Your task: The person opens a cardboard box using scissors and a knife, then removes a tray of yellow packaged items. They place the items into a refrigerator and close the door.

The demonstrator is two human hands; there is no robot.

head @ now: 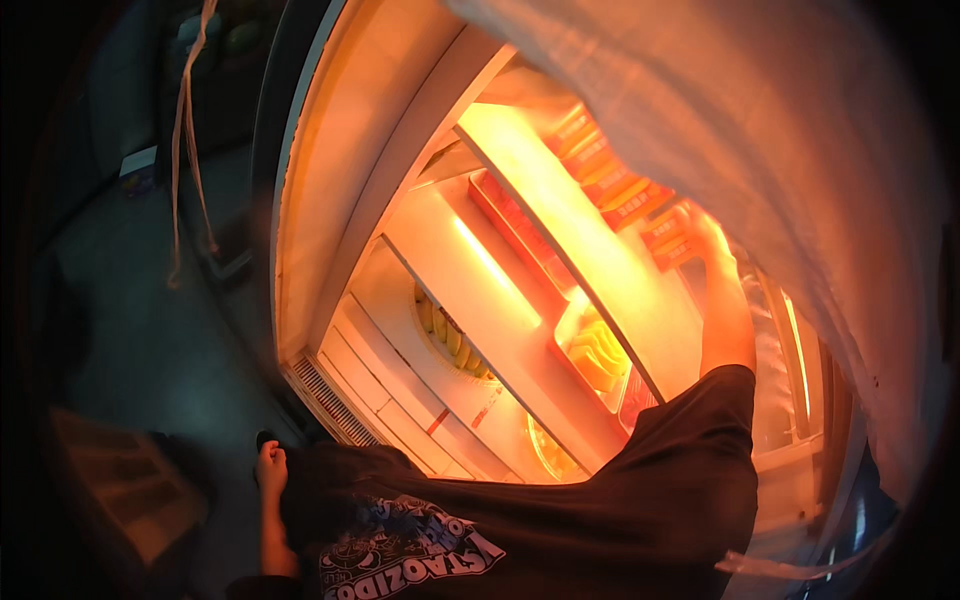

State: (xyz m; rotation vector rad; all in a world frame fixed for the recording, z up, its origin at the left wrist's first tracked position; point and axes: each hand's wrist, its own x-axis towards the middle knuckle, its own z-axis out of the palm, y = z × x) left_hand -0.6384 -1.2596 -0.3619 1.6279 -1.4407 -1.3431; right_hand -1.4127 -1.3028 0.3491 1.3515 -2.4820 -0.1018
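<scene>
My right hand [701, 225] reaches over the upper shelf [555, 202] of a lit display cooler. It is at the end of a row of small labelled packages [615, 187]. The nearest package [667, 238] lies right by my fingers; glare and blur hide whether they grip it. My left hand [273, 466] hangs low at my side, outside the cooler, fingers curled. A small dark shape touches its outline, and I cannot tell whether it is held. Below the upper shelf is a clear tray of cut yellow fruit [598, 356].
A translucent curtain [750, 112] drapes over the cooler's upper right. Lower down are a round basket of yellow-green produce [450, 334], a long red tray [517, 229] and a vent grille [330, 401]. Cords [187, 135] hang at left above the grey floor [150, 330].
</scene>
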